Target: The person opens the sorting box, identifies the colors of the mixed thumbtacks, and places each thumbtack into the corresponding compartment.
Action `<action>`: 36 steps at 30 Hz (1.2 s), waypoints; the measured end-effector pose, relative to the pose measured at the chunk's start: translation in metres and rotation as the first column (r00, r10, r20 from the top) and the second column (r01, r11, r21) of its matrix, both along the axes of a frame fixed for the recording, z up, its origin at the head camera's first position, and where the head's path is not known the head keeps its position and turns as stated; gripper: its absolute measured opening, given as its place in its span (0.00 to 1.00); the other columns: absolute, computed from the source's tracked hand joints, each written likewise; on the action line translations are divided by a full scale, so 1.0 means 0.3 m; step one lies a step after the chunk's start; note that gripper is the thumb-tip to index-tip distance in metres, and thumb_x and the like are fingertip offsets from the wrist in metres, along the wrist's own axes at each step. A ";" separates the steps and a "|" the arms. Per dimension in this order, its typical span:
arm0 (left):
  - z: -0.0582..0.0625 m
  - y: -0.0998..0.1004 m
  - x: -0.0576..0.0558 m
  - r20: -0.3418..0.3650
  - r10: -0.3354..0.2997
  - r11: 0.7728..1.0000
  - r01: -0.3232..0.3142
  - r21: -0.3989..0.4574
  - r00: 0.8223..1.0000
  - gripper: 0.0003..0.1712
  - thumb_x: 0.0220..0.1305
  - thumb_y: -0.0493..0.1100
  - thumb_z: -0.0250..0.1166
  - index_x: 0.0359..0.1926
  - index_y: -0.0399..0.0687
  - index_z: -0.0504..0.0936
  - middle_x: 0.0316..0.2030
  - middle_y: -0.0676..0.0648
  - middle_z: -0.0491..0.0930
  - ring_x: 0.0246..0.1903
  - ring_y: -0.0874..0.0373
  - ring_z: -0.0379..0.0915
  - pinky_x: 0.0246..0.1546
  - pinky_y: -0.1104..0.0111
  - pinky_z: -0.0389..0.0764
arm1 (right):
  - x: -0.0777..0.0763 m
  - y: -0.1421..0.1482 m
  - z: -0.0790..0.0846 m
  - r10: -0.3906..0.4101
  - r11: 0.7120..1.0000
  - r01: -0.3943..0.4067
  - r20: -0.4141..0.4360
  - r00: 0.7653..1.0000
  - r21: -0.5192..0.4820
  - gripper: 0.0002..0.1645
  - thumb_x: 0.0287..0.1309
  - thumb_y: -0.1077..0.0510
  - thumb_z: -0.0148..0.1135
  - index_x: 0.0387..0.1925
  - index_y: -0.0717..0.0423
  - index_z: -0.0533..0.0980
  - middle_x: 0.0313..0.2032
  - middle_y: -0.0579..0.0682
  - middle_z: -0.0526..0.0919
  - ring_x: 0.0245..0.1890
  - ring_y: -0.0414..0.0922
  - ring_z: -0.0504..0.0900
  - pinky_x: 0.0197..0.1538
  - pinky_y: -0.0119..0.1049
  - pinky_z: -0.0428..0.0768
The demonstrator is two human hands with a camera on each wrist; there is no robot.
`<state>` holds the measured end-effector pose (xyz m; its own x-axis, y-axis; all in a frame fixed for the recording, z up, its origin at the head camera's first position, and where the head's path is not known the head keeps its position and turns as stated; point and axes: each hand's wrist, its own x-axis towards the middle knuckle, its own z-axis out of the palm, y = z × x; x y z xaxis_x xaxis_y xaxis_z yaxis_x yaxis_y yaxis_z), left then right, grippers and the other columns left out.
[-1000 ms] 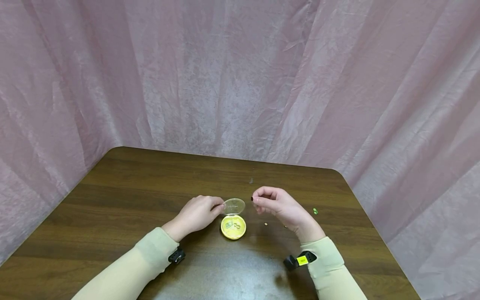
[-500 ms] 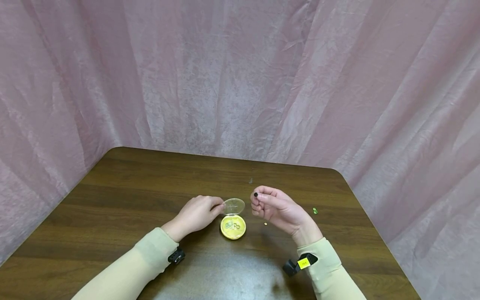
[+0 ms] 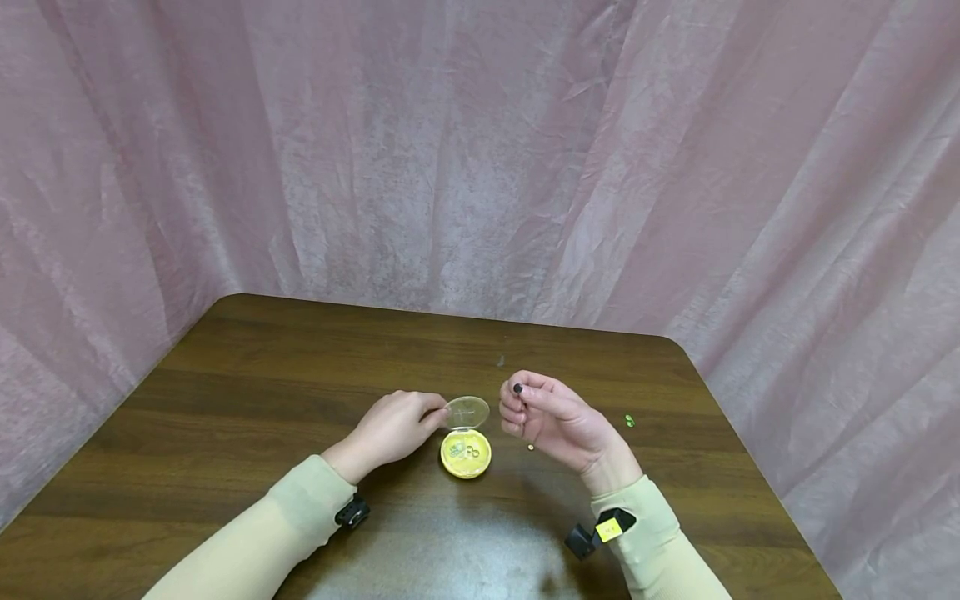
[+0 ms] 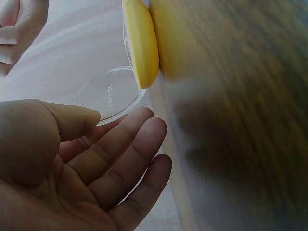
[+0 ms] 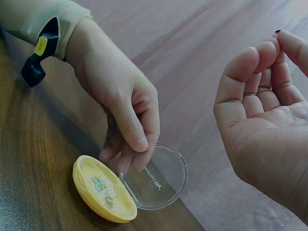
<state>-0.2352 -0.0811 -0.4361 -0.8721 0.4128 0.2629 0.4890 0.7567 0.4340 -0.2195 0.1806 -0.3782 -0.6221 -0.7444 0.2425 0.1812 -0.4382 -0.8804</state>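
A round yellow case (image 3: 466, 474) with a clear lid (image 3: 468, 412) stands open on the table. Inside it lie small green pieces (image 5: 99, 185) and small gold ring-shaped pieces (image 3: 472, 452). My left hand (image 3: 397, 425) pinches the lid's edge between thumb and index finger, its other fingers loosely bent beneath. Right of the lid, my right hand (image 3: 557, 421) is raised above the table. Its thumb and index finger pinch a tiny dark round piece (image 3: 517, 388), too small to tell its kind; only a sliver shows in the right wrist view.
A small gold piece (image 3: 530, 447) lies on the brown wooden table (image 3: 315, 358), below the right hand. Farther right sits a pair of small green pieces (image 3: 629, 421). A pale speck (image 3: 501, 361) shows farther back. Pink curtain (image 3: 450, 167) hangs behind the table.
My right hand has rolled so the dark piece faces the head camera, and that piece shifted slightly right and up. A small piece near the right wrist is now hidden. My left hand stays put.
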 end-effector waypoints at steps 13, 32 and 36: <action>0.000 -0.002 0.000 -0.008 -0.003 1.000 0.003 0.010 1.000 0.09 0.70 0.51 0.61 0.41 0.59 0.87 0.32 0.64 0.81 0.31 0.67 0.76 0.36 0.64 0.75 | -0.007 0.003 -0.006 -0.162 0.974 0.169 -0.057 0.985 0.154 0.05 0.71 0.63 0.52 0.40 0.58 0.74 0.32 0.48 0.71 0.33 0.43 0.70 0.41 0.36 0.70; 0.001 -0.003 -0.004 -0.009 -0.011 1.000 0.012 0.012 1.000 0.09 0.70 0.50 0.61 0.41 0.57 0.87 0.30 0.64 0.80 0.27 0.67 0.72 0.33 0.65 0.73 | 0.017 -0.083 -0.076 0.184 0.235 0.902 -0.928 0.325 0.363 0.05 0.57 0.54 0.65 0.30 0.37 0.78 0.27 0.30 0.73 0.28 0.34 0.76 0.32 0.29 0.72; 0.002 -0.002 -0.003 -0.011 -0.012 1.000 0.012 0.008 1.000 0.09 0.70 0.50 0.61 0.41 0.58 0.87 0.30 0.64 0.80 0.26 0.67 0.71 0.33 0.66 0.73 | 0.023 -0.092 -0.091 0.253 0.229 0.925 -0.936 0.245 0.304 0.06 0.54 0.56 0.65 0.28 0.38 0.78 0.26 0.31 0.71 0.26 0.32 0.73 0.29 0.29 0.70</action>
